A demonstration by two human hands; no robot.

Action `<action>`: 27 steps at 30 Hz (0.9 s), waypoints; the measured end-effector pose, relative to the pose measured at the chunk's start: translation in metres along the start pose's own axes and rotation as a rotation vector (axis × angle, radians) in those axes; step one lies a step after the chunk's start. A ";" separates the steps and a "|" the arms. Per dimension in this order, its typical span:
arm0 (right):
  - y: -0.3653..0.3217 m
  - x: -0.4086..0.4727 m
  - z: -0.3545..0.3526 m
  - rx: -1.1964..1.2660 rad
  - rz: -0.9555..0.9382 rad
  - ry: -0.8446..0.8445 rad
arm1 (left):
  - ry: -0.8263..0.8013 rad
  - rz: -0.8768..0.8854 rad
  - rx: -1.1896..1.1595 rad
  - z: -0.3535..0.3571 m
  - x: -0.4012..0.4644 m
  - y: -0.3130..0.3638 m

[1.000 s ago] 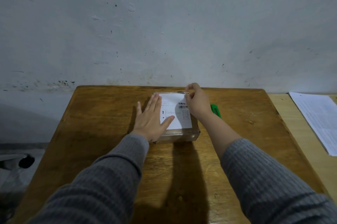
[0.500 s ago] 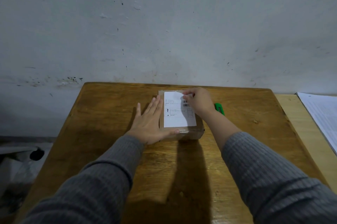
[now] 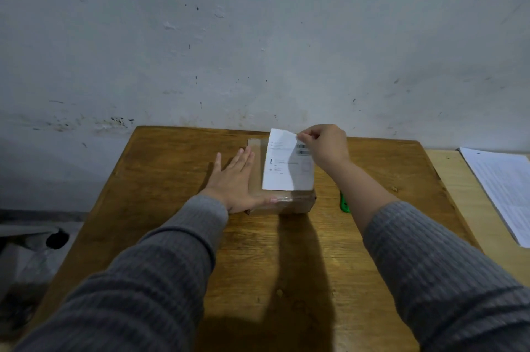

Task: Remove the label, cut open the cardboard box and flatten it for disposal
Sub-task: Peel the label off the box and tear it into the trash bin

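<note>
Small brown cardboard box [image 3: 282, 202], tape-glossy, sits mid tabletop [image 3: 177, 168], worn varnished wood. Left hand [image 3: 235, 182] flat, fingers straight, pressing box's left side. Right hand [image 3: 325, 145] pinches white paper label [image 3: 286, 168] at its lifted top corner.

On the desk [image 3: 160, 188], bare wood lies open to the left of the left hand [image 3: 235, 182] and across the whole near half. The cardboard box [image 3: 282, 202] blocks the middle, with the left hand flat against its left side. To its right, the right forearm crosses above a green cutter [image 3: 344, 204], narrowing that side. The wall [image 3: 258, 50] closes the far edge; stacked papers [image 3: 504, 188] occupy the neighbouring surface.
</note>
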State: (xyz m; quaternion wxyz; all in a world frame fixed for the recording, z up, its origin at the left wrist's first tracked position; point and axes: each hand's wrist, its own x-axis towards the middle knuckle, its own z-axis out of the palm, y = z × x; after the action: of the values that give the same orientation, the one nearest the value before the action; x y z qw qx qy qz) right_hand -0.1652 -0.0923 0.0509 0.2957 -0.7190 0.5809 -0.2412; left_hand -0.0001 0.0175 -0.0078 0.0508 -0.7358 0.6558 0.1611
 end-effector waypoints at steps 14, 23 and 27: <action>0.020 -0.036 -0.036 0.245 0.059 0.013 | 0.482 -0.014 -0.887 -0.033 -0.019 0.065; 0.051 -0.080 -0.056 0.435 0.136 -0.045 | 0.575 -0.051 -1.045 -0.005 -0.053 0.101; 0.054 -0.105 -0.053 0.501 0.157 -0.082 | 0.558 -0.108 -1.124 0.002 -0.074 0.104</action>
State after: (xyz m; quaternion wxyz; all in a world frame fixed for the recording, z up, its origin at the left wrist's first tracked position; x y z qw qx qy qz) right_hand -0.2606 -0.0057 0.0499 0.5055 -0.5852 0.5446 -0.3247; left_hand -0.1090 0.0738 0.0270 -0.5086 -0.6966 0.4213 0.2804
